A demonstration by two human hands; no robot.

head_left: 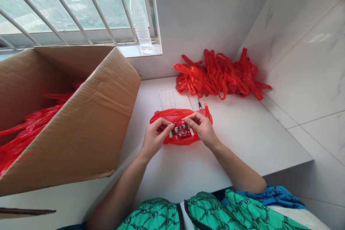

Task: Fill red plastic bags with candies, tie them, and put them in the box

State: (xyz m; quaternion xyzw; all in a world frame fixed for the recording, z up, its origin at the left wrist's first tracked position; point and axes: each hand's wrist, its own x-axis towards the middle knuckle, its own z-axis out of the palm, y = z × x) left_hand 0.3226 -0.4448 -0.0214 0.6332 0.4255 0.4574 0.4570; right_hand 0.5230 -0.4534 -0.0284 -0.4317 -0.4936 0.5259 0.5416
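Note:
A small red packet with white print [182, 131] lies over an opened red plastic bag [178, 115] on the white table. My left hand [158, 133] pinches the packet's upper left edge between thumb and fingertips. At the upper right edge, my right hand [201, 125] pinches the same packet. The bag spreads around and beneath the packet, and its far rim shows behind my fingers.
A cardboard box [88, 125] holding red bags [35, 118] stands at the left. Tied red bags [215, 75] line the wall at the back right. A notebook [175, 100] and a pen [199, 104] lie behind my hands. A water bottle [140, 23] is on the windowsill.

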